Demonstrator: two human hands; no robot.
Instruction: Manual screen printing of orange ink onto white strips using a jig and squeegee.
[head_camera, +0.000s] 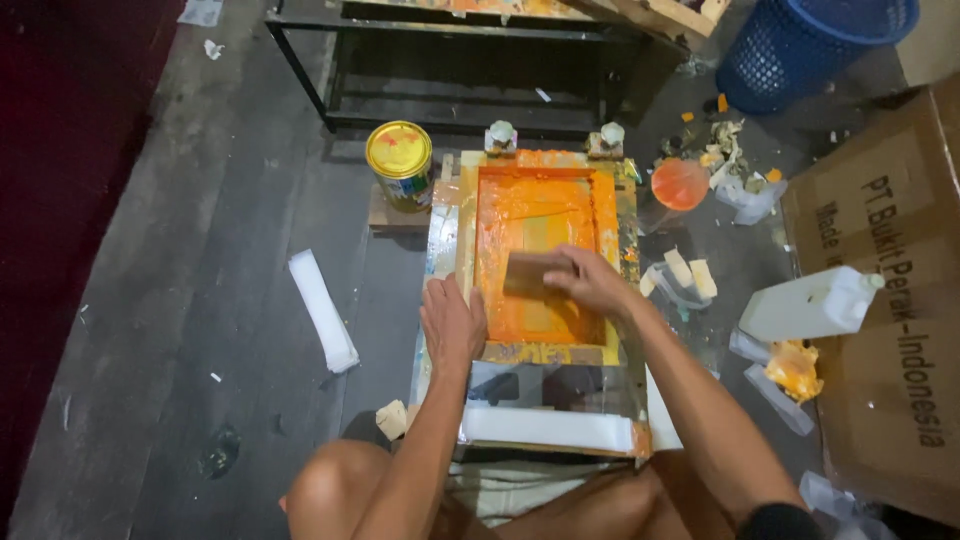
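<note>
The right hand pinches the squeegee crosswise over the orange screen; the left hand presses flat on the frame's left edge.

Dark grey plank floor, paint-spotted. Black metal-framed bench beyond the hands; dark red carpet far left. Dim light.

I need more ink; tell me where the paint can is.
In the head view, the yellow-lidded paint can stands on the floor left of the orange printing screen, at its far corner.

one frame, one squeegee, two hands.
</note>
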